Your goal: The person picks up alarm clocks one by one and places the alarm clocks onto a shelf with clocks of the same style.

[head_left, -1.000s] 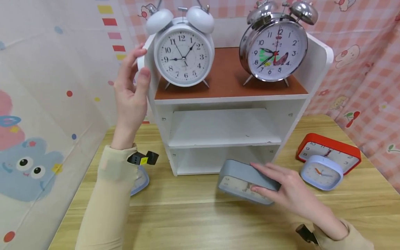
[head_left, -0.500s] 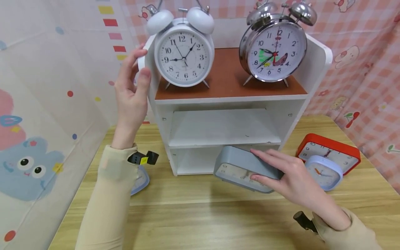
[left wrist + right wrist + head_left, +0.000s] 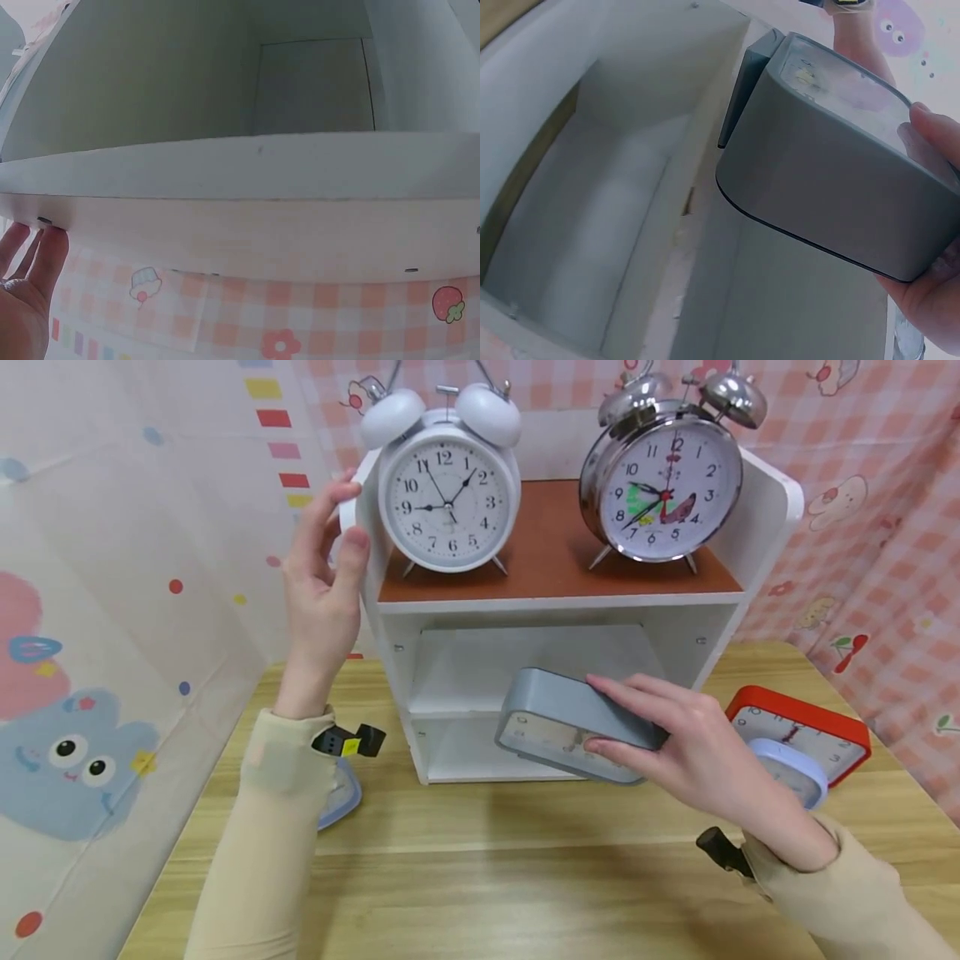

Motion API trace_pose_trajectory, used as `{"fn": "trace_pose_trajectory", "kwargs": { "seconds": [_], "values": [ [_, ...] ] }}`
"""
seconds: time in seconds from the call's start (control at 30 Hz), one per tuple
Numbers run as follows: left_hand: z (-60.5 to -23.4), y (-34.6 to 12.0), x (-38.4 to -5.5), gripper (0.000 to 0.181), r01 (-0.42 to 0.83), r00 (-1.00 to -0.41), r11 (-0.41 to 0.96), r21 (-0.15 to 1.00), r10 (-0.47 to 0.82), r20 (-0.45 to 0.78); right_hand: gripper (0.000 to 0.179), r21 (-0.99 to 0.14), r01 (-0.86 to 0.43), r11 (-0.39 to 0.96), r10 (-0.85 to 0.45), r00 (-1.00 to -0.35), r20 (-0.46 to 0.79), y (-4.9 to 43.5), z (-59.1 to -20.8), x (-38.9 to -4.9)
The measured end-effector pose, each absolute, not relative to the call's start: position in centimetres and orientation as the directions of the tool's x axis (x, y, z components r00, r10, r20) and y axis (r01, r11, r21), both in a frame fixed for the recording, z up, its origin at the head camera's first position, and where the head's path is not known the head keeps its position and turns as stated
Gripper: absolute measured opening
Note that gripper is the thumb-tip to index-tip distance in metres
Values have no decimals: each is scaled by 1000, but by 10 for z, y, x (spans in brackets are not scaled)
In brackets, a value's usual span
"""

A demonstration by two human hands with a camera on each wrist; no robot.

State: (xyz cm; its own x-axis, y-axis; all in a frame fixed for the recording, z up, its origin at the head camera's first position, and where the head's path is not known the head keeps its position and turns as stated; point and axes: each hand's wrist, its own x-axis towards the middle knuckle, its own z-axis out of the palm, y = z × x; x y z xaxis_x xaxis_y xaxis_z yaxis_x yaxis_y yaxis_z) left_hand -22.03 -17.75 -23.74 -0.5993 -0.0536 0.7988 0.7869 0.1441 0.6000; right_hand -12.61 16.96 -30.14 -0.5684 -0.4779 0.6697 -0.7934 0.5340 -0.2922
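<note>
My right hand [image 3: 697, 747] grips one end of a grey-blue rectangular alarm clock [image 3: 558, 710], thumb on its face and fingers over its top. The clock is tilted, above the table in front of the lower compartments of a white shelf unit [image 3: 562, 606]. In the right wrist view the clock's grey casing [image 3: 832, 165] shows a thin foot [image 3: 748, 82] at its edge. My left hand [image 3: 322, 585] touches the shelf's left side panel with thumb and fingertips, beside a white twin-bell alarm clock [image 3: 450, 535]. The left wrist view shows the fingers [image 3: 51, 259] against the panel's outer side.
A silver twin-bell alarm clock [image 3: 675, 527] stands at right on the brown top shelf. On the table [image 3: 510, 893], a red rectangular clock [image 3: 825, 714] and a small lavender clock [image 3: 795, 768] stand at right. Another lavender clock [image 3: 342, 793] is partly hidden by my left arm.
My right hand has lifted the grey-blue clock from near the tabletop, up and slightly left towards the shelf compartments. My left hand has stayed at the side panel.
</note>
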Motion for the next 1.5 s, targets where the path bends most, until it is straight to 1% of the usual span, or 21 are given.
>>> {"fn": "trace_pose_trajectory", "kwargs": {
  "seconds": [0.2,0.27,0.37,0.57,0.87,1.2,1.5],
  "values": [
    [-238,-177,-221,64,792,-594,133,596,-59,802,64,-267,-806,528,-489,-546,680,159,-287,-134],
    [-237,-177,-221,65,793,-592,128,595,-63,803,64,-255,-811,526,-497,-537,682,156,-283,-138],
    [-238,-178,-221,63,793,-592,128,595,-64,803,57,-238,-813,531,-508,-530,679,150,-278,-144],
    [-238,-178,-221,63,791,-593,145,594,-54,803,67,-207,-804,557,-528,-536,659,138,-272,-155],
    [-238,-178,-220,61,794,-584,180,580,-35,811,62,-212,-803,557,-546,-546,635,124,-269,-165],
    [-238,-177,-219,59,801,-576,183,571,-25,817,61,-209,-782,587,-549,-574,608,109,-266,-171],
    [-237,-177,-219,65,803,-570,187,566,-40,821,59,-181,-783,595,-565,-568,599,103,-267,-176]
  ]
}}
